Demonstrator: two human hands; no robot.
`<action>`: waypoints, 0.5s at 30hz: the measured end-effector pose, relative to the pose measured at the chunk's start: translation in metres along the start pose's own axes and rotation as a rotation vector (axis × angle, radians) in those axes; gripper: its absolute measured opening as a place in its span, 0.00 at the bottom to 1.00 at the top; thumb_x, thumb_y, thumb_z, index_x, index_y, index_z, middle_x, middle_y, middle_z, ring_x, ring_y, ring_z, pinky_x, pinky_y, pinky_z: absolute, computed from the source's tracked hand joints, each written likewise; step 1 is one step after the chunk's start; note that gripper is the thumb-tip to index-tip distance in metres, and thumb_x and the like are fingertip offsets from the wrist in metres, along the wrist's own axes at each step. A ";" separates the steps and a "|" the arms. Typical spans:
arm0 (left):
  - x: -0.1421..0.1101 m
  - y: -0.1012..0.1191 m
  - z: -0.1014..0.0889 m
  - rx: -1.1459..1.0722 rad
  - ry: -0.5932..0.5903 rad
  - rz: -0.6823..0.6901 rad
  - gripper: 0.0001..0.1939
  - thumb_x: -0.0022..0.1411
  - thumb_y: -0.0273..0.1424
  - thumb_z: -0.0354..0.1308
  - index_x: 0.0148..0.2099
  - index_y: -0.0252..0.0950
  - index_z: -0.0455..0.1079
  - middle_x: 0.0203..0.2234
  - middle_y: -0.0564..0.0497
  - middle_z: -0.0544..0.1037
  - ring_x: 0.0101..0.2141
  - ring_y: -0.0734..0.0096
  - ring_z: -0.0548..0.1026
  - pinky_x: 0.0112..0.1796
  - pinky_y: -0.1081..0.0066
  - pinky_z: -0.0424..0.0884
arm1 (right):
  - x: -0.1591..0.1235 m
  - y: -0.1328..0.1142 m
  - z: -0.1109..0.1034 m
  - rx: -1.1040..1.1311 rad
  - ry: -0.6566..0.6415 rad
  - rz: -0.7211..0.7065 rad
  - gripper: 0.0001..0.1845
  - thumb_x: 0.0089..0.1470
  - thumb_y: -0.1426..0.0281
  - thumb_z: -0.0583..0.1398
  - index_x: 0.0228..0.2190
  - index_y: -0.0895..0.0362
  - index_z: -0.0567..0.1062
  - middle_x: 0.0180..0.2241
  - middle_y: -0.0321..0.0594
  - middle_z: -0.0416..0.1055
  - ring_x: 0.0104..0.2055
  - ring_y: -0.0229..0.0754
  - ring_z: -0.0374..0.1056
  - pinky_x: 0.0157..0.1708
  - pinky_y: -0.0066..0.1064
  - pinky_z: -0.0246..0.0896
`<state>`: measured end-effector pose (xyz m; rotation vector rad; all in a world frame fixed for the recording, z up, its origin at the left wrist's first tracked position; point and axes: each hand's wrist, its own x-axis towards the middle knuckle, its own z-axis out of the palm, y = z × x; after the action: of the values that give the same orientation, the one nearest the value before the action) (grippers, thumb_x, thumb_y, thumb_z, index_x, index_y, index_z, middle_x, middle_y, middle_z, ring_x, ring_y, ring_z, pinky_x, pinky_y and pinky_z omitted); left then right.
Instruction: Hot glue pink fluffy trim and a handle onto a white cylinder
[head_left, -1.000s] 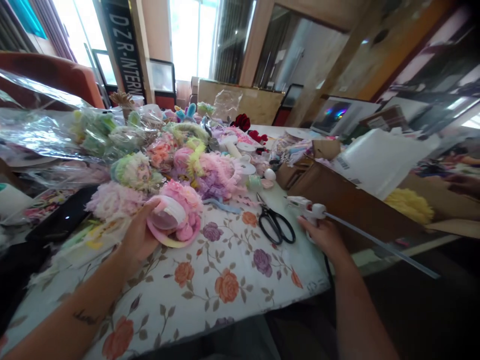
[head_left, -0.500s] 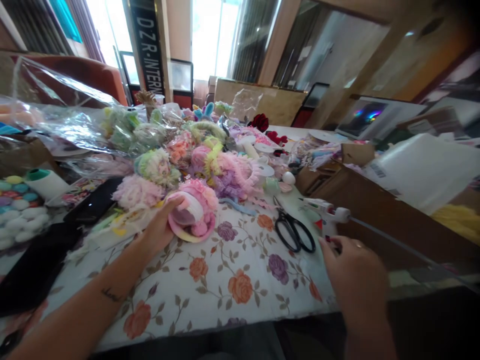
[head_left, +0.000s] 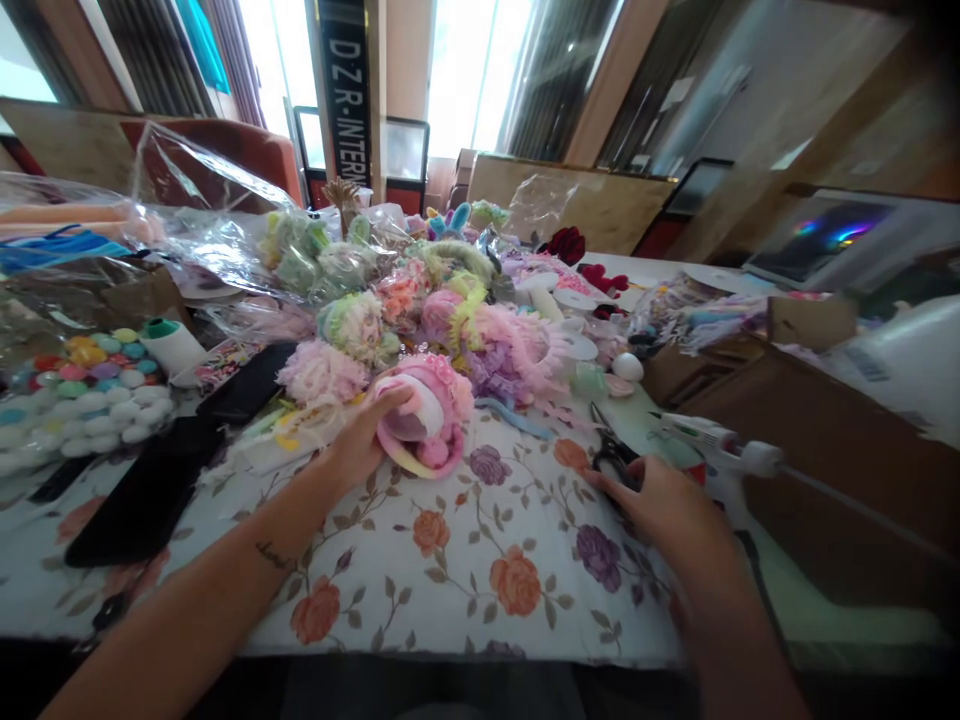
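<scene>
My left hand (head_left: 364, 435) grips a pink, cup-like craft piece (head_left: 442, 395) with a white inside, frilly beaded trim on top and a pink-and-yellow band looping below. Its exact kind is unclear. My right hand (head_left: 664, 510) is over the black handles of a pair of scissors (head_left: 611, 455), fingers closed around them; the blades point away from me and the hand partly hides the handles. Just beyond that hand lies a white glue gun (head_left: 697, 435), with a cord or stick trailing right. Under both hands spreads a flowered tablecloth (head_left: 465, 600).
A heap of pastel yarn and lace trims (head_left: 480, 340) fills the table's middle. Bags of pompoms (head_left: 105, 410), a white thread spool (head_left: 172, 350) and two black phones (head_left: 142, 500) lie left. A brown cardboard box (head_left: 817, 450) stands right.
My right hand has moved left from beside the glue gun onto the scissors' handles. The left hand still holds the pink piece. The view has shifted, so everything sits further right.
</scene>
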<state>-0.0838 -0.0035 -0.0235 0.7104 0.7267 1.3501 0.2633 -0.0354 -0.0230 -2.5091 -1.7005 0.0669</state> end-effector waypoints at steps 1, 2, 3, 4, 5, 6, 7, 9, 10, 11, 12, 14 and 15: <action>0.000 0.000 0.000 0.008 0.000 0.004 0.17 0.53 0.33 0.68 0.45 0.33 0.74 0.38 0.49 0.79 0.40 0.66 0.76 0.45 0.70 0.71 | 0.000 0.003 0.001 -0.005 -0.005 0.004 0.30 0.48 0.41 0.56 0.31 0.56 0.72 0.25 0.48 0.73 0.29 0.56 0.71 0.24 0.38 0.57; 0.000 0.001 0.001 0.015 -0.001 0.007 0.17 0.53 0.33 0.68 0.45 0.33 0.74 0.38 0.49 0.79 0.40 0.66 0.76 0.45 0.70 0.71 | 0.000 0.006 0.003 -0.009 0.000 -0.003 0.29 0.50 0.41 0.55 0.31 0.56 0.72 0.26 0.48 0.73 0.29 0.57 0.71 0.23 0.38 0.57; -0.001 0.001 0.001 0.020 -0.004 0.007 0.16 0.53 0.33 0.68 0.45 0.34 0.74 0.37 0.49 0.79 0.40 0.66 0.76 0.45 0.69 0.71 | 0.001 0.010 0.004 -0.012 0.017 -0.017 0.28 0.51 0.43 0.55 0.31 0.55 0.71 0.27 0.49 0.74 0.30 0.58 0.72 0.24 0.38 0.57; -0.001 0.001 0.001 0.021 -0.009 0.005 0.16 0.53 0.33 0.68 0.44 0.34 0.74 0.37 0.49 0.79 0.40 0.66 0.76 0.45 0.69 0.71 | 0.002 0.013 0.006 -0.011 0.038 -0.034 0.26 0.52 0.45 0.55 0.31 0.55 0.71 0.28 0.50 0.74 0.31 0.59 0.72 0.23 0.38 0.57; -0.001 0.001 0.002 0.020 -0.014 0.005 0.16 0.53 0.33 0.68 0.44 0.34 0.74 0.38 0.49 0.79 0.40 0.65 0.76 0.45 0.69 0.72 | 0.003 0.016 0.007 -0.007 0.053 -0.045 0.24 0.52 0.46 0.55 0.32 0.56 0.71 0.29 0.51 0.75 0.32 0.59 0.72 0.23 0.38 0.57; -0.002 0.002 0.002 0.016 -0.020 0.005 0.16 0.53 0.33 0.68 0.44 0.34 0.74 0.38 0.49 0.79 0.41 0.65 0.76 0.45 0.68 0.72 | 0.005 0.018 0.008 -0.001 0.057 -0.043 0.23 0.52 0.48 0.56 0.33 0.56 0.71 0.29 0.52 0.75 0.32 0.60 0.73 0.23 0.38 0.57; -0.002 0.002 0.002 0.013 -0.024 0.006 0.16 0.53 0.33 0.68 0.45 0.35 0.74 0.38 0.49 0.79 0.41 0.65 0.76 0.44 0.68 0.71 | 0.008 0.020 0.008 0.006 0.048 -0.031 0.22 0.52 0.49 0.57 0.33 0.56 0.71 0.30 0.52 0.76 0.32 0.60 0.73 0.23 0.38 0.58; -0.002 0.001 0.002 0.008 -0.021 0.002 0.17 0.53 0.33 0.68 0.45 0.35 0.73 0.38 0.49 0.79 0.41 0.65 0.77 0.44 0.69 0.71 | 0.014 0.022 0.006 0.021 0.009 -0.007 0.22 0.50 0.50 0.58 0.31 0.56 0.72 0.29 0.52 0.76 0.33 0.60 0.73 0.24 0.38 0.58; -0.002 0.001 0.001 0.008 -0.014 -0.001 0.17 0.52 0.33 0.68 0.45 0.35 0.73 0.37 0.49 0.79 0.40 0.66 0.77 0.44 0.69 0.71 | 0.018 0.022 0.004 0.025 -0.019 -0.010 0.20 0.49 0.50 0.59 0.29 0.56 0.72 0.29 0.51 0.76 0.33 0.60 0.73 0.25 0.38 0.59; -0.002 0.001 0.001 0.007 -0.008 -0.007 0.18 0.52 0.33 0.69 0.45 0.34 0.73 0.37 0.49 0.79 0.40 0.66 0.77 0.45 0.69 0.71 | 0.020 0.022 0.001 0.026 -0.050 -0.022 0.19 0.48 0.51 0.60 0.26 0.55 0.72 0.27 0.50 0.76 0.33 0.59 0.73 0.25 0.38 0.59; -0.001 0.000 0.001 0.005 -0.002 -0.011 0.18 0.51 0.33 0.69 0.45 0.34 0.73 0.37 0.49 0.79 0.39 0.66 0.77 0.45 0.70 0.71 | 0.022 0.023 -0.003 0.026 -0.082 -0.037 0.17 0.47 0.53 0.61 0.23 0.54 0.72 0.26 0.49 0.76 0.32 0.58 0.73 0.25 0.38 0.59; -0.001 0.000 0.000 -0.001 0.006 -0.009 0.19 0.51 0.34 0.70 0.45 0.35 0.73 0.36 0.50 0.79 0.39 0.67 0.77 0.44 0.70 0.70 | 0.022 0.026 -0.010 0.032 -0.146 -0.054 0.16 0.45 0.55 0.62 0.18 0.53 0.71 0.22 0.46 0.75 0.29 0.56 0.73 0.25 0.38 0.58; -0.001 0.001 0.000 -0.002 0.006 -0.006 0.20 0.50 0.34 0.70 0.45 0.36 0.73 0.35 0.51 0.79 0.39 0.68 0.77 0.44 0.70 0.70 | 0.021 0.028 -0.012 0.048 -0.172 -0.052 0.16 0.45 0.56 0.62 0.17 0.53 0.70 0.21 0.45 0.74 0.28 0.55 0.72 0.25 0.38 0.58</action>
<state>-0.0842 -0.0041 -0.0230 0.7025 0.7313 1.3479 0.2979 -0.0271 -0.0135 -2.4867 -1.8024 0.3244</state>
